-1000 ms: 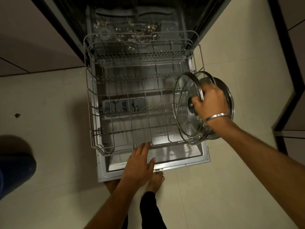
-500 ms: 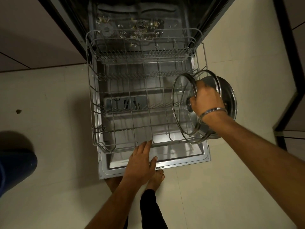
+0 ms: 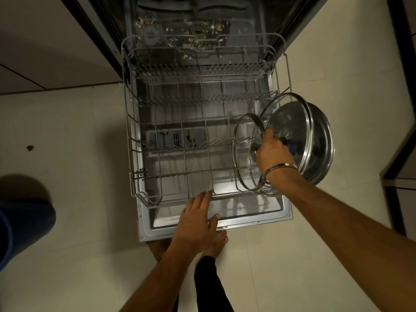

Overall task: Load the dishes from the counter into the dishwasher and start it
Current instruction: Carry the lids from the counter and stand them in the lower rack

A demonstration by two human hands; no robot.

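A: What has the right hand [image 3: 273, 152] got?

B: Its grip is clenched round the knobs of two glass lids, held on edge. The smaller lid [image 3: 244, 152] stands at nine o'clock from the hand, its steel rim down among the wires of the rack [image 3: 157, 122]. The larger lid [image 3: 290, 122] is behind it, toward one o'clock, leaning against a steel pan [image 3: 324, 149] that sits at three o'clock from the hand, over the rack's right edge.

A: Is the pan held too?

B: Hard to say; the hand hides where it is carried. There is a metal bangle [image 3: 281, 167] on that wrist.

A: And the left hand [image 3: 195, 219]?

B: Released: fingers straight, tips at the rack's front rail, palm over the open door [image 3: 247, 212] of the dishwasher. It grasps nothing.

A: Where is the rack itself?

B: Pulled out over the lowered door, at the middle of the view, with only the lids in it. At twelve o'clock the tub floor [image 3: 191, 32] shows scattered food scraps around the drain.

A: Anything else around?

B: A bare foot [image 3: 218, 242] on the tiled floor [image 3: 78, 131] at six o'clock, just under the door's edge, and something blue [image 3: 20, 230] at eight o'clock.
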